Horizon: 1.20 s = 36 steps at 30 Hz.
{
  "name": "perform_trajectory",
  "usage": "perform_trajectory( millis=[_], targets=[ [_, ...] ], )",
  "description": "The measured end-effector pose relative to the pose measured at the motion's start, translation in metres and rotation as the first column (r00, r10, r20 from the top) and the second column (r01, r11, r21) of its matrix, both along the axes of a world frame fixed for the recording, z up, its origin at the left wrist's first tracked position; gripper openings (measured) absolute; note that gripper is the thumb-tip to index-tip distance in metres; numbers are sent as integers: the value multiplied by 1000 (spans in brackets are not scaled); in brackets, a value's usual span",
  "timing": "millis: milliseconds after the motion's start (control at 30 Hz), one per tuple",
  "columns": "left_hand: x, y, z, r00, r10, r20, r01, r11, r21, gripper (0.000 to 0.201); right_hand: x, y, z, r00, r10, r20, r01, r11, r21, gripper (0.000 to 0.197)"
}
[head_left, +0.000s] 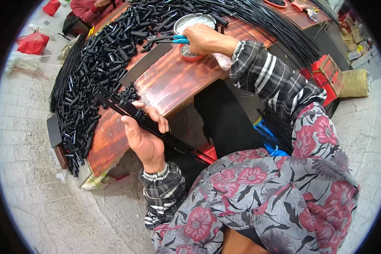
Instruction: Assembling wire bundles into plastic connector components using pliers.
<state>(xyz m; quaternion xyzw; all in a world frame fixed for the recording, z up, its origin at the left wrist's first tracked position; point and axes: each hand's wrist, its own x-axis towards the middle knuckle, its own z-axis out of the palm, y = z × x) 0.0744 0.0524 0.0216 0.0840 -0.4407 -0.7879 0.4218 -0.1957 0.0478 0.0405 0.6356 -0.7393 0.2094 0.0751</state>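
My left hand is loosely curled around a bundle of thin black rods with a black plastic fitting near its upper end. The bundle slants from above the table's near edge down toward my lap. Farther right, my right hand grips pliers by their blue handles, jaws pointing left. Beneath that hand stands a small red bowl of tiny silvery pieces. A round dish with whitish contents sits just behind it, partly covered by the hand.
A large heap of black plastic fittings covers the left and back of the reddish wooden table. Long black rods lie across the back right. A flat grey bar lies near the middle. Another person's hand shows at the back left.
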Motion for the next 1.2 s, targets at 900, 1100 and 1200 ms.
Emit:
perform_trajectory(
  millis=[900,1100,1200],
  targets=[
    [7,-3,-8,998,63,-10,-61,988,145,47,-19,-43,2,999,8,-38,-10,1000,-29,18],
    [1,-3,-7,997,66,40,-72,982,172,37,-33,-29,8,990,-120,75,120,993,5,21],
    [12,-3,-7,994,100,33,-104,985,139,39,-22,-36,11,988,-64,141,67,998,-21,20]
  ],
)
